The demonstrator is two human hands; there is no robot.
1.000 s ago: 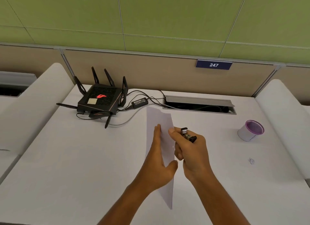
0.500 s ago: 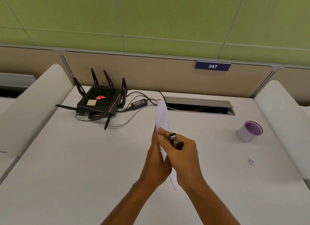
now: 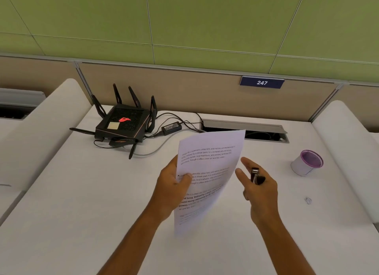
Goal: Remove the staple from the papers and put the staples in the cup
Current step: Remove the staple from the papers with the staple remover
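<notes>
My left hand [image 3: 174, 184] pinches the left edge of the papers [image 3: 207, 178], thumb on the printed face and fingers behind, and holds them up above the desk [image 3: 82, 203], with the text toward me. My right hand [image 3: 259, 190] is just beside the right edge of the papers and does not touch them; its index and middle fingers are stretched out, while the other fingers and the palm keep a small black and silver staple remover [image 3: 256, 176].

I judge that the task is in the middle. A tiny bent piece of metal [image 3: 308, 200], probably a pulled staple, lies on the desk in front of the cup [image 3: 307, 163], so it is not yet put inside. The cup is white with a purple rim and stands far to the right, well apart from my hands. Whether staples are already in it, or are left in the papers, I cannot tell.

About writing: a blue plate [image 3: 261, 82] on the partition reads "247". The black router [image 3: 123, 123] at the back left shows a red glowing logo, whose brand I cannot read. On the papers I read only fragments, as "peaceful, close-knit" and "slower pace".
</notes>
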